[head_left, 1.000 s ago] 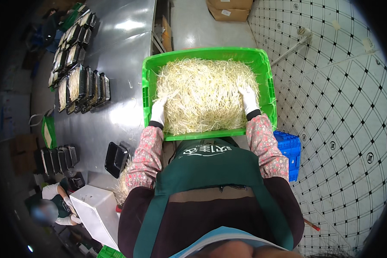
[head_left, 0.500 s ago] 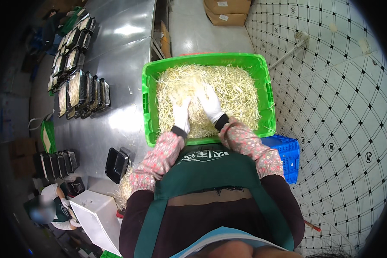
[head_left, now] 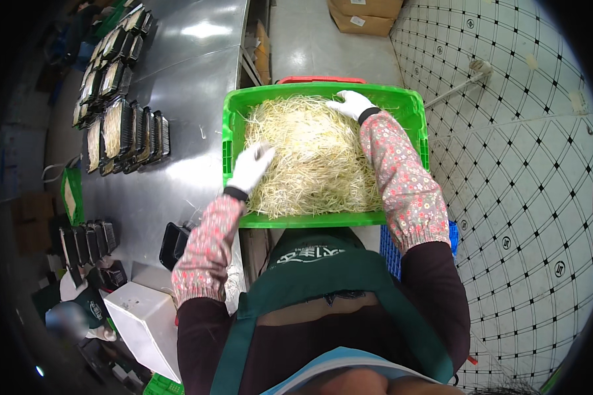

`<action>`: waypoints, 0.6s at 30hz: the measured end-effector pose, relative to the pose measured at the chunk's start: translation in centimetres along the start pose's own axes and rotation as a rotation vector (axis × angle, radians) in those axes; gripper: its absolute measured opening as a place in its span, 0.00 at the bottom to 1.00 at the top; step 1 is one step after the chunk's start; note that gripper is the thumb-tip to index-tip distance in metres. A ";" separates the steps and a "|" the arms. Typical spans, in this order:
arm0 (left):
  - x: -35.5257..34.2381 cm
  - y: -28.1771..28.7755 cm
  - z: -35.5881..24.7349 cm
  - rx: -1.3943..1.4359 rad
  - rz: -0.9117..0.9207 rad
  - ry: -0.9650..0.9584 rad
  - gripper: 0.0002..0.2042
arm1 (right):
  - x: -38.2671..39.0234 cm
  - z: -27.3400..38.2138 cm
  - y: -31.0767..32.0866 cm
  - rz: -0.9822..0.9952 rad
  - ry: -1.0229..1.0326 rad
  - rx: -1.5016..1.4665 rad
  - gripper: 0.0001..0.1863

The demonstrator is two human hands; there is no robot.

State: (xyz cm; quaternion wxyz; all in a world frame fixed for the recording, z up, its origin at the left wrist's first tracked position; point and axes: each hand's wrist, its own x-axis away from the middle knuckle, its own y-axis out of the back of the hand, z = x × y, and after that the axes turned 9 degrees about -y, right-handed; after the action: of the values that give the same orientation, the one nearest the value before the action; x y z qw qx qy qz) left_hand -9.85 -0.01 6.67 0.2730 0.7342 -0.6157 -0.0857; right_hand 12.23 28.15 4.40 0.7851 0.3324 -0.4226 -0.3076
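Note:
A green plastic crate (head_left: 316,220) full of pale bean sprouts (head_left: 310,158) sits in front of me. My left hand (head_left: 252,164), in a white glove, lies at the left side of the sprouts, fingers loosely bent and apart. My right hand (head_left: 350,105), also gloved, rests at the back edge of the sprouts near the crate's rim, fingers spread. I see nothing held in either hand, though some fingertips are against the sprouts. A red crate rim (head_left: 321,79) shows behind the green one.
A steel table (head_left: 191,79) on the left holds several filled black trays (head_left: 118,125), another black tray (head_left: 174,243) and a white box (head_left: 145,322). A co-worker (head_left: 79,303) stands at lower left. A blue crate (head_left: 390,257) is below my right arm; paper sacks or cartons (head_left: 362,13) lie beyond.
My hands were working together in the middle of the sprouts; they have moved apart, the left toward the crate's left side, the right up to the back edge.

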 end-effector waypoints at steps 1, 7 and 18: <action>-2.6 -0.3 2.5 -0.088 -0.138 -0.117 0.28 | -0.2 1.0 0.1 0.049 0.011 0.055 0.44; -11.1 -4.6 5.1 -0.336 -0.064 0.018 0.36 | 0.3 3.6 -6.4 -0.116 -0.018 -0.021 0.52; 6.3 -6.3 1.2 -0.659 0.241 -0.298 0.65 | 20.7 2.6 -10.9 -0.104 0.386 0.485 0.70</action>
State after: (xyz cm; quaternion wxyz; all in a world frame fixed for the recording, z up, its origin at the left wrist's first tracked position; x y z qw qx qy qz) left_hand -3.60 -5.79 3.78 0.4099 0.5089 -0.6699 -0.3524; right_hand 17.21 5.24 6.47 0.7318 0.5833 -0.3095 -0.1687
